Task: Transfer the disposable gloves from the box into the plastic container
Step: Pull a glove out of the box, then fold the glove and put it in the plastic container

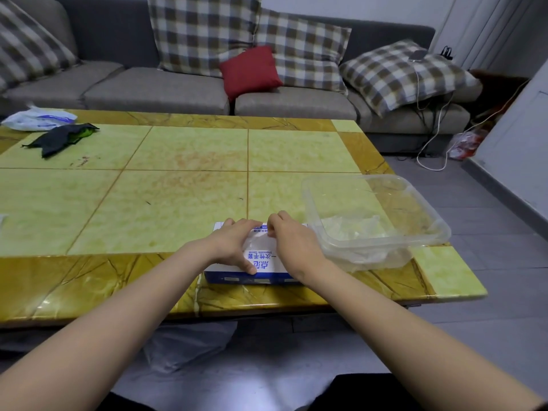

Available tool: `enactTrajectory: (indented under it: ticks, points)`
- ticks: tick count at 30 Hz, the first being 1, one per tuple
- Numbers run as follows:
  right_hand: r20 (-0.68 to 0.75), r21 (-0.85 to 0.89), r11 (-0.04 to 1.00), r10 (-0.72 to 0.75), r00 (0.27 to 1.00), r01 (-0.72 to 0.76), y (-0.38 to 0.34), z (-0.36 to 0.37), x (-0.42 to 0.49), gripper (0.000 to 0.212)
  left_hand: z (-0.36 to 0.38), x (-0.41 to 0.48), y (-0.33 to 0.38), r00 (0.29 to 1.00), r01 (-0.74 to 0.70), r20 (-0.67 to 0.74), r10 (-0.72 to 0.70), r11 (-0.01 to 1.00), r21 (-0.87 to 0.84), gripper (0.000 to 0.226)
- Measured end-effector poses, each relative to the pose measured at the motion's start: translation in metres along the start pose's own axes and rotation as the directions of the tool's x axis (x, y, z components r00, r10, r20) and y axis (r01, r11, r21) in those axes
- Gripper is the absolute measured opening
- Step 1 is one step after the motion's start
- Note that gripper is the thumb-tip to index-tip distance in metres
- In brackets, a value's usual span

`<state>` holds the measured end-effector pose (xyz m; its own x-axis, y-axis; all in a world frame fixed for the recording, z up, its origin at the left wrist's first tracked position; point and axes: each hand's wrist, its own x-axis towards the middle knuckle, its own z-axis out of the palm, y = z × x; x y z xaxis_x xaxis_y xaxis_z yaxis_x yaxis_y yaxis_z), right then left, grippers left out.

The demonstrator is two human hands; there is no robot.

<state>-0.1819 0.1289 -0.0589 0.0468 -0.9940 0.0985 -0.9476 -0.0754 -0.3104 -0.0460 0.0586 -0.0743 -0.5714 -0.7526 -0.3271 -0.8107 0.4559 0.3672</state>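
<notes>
- Left hand [234, 244] lies pressed on top of the box [262, 264], fingers spread and relaxed
- Right hand [289, 241] pinches a clear glove [261, 239] at the box's opening
- Plastic container [415, 203] sits just right of the box, with loose gloves [350, 229] inside

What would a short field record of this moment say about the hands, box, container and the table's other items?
left hand: presses flat on the glove box
right hand: pinches a disposable glove at the box opening
plastic container: right of the box, holds transferred gloves
table: black cloth and white plastic bag at far left
</notes>
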Motion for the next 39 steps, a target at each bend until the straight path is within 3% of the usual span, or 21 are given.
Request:
enactTrajectory:
  ticks: [3, 6, 9, 12, 18, 23, 28, 32, 35, 37, 39]
  points:
    - [-0.116, 0.042, 0.998, 0.049, 0.992, -0.044, 0.0, -0.007, 0.002, 0.013, 0.001, -0.001, 0.002, 1.0, 0.015, -0.006, -0.015, 1.0, 0.02, 0.105]
    - [-0.131, -0.016, 1.0, -0.01, 0.991, 0.008, 0.002, -0.01, 0.004, 0.015, 0.001, 0.0, 0.002, 1.0, 0.014, -0.011, -0.014, 0.999, 0.028, 0.106]
    - [-0.044, -0.056, 0.992, -0.116, 0.992, 0.113, 0.003, -0.008, 0.006, 0.024, 0.001, 0.001, 0.002, 1.0, 0.01, -0.011, -0.01, 1.0, 0.027, 0.106]
    - [0.029, -0.076, 0.994, -0.074, 0.997, 0.076, 0.002, -0.008, 0.008, 0.021, 0.001, 0.002, 0.002, 1.0, 0.015, -0.01, -0.015, 1.0, 0.023, 0.104]
    - [-0.123, -0.026, 0.999, -0.03, 0.992, 0.027, 0.009, -0.026, 0.012, 0.017, 0.0, 0.0, 0.003, 0.999, 0.033, 0.004, -0.033, 0.999, 0.017, 0.104]
    - [-0.22, 0.025, 1.0, 0.005, 0.976, 0.001, 0.015, -0.042, 0.012, 0.026, -0.002, 0.0, 0.005, 0.999, 0.036, 0.032, -0.037, 0.998, 0.045, 0.099]
    - [-0.409, 0.045, 0.997, 0.075, 0.91, -0.062, 0.027, -0.071, 0.02, 0.018, -0.004, -0.005, 0.011, 0.998, 0.054, 0.032, -0.055, 0.997, 0.055, 0.089]
    - [-0.357, -0.005, 0.997, 0.067, 0.932, -0.073, 0.038, -0.075, 0.015, 0.015, -0.009, -0.003, 0.008, 0.999, 0.036, 0.038, -0.037, 0.999, 0.013, 0.087]
    - [-0.284, 0.049, 0.992, 0.128, 0.95, -0.119, 0.045, -0.066, 0.007, 0.013, -0.013, -0.005, 0.009, 1.0, 0.007, -0.009, -0.009, 0.985, -0.17, 0.075]
    - [-0.248, 0.076, 0.985, 0.17, 0.954, -0.156, 0.05, -0.067, 0.004, 0.013, -0.018, -0.008, 0.016, 0.995, -0.059, -0.093, 0.031, 0.947, -0.315, 0.055]
    - [-0.23, 0.096, 0.98, 0.191, 0.954, -0.173, 0.055, -0.07, 0.003, 0.013, -0.023, -0.008, 0.024, 0.985, -0.114, -0.162, 0.06, 0.932, -0.344, 0.033]
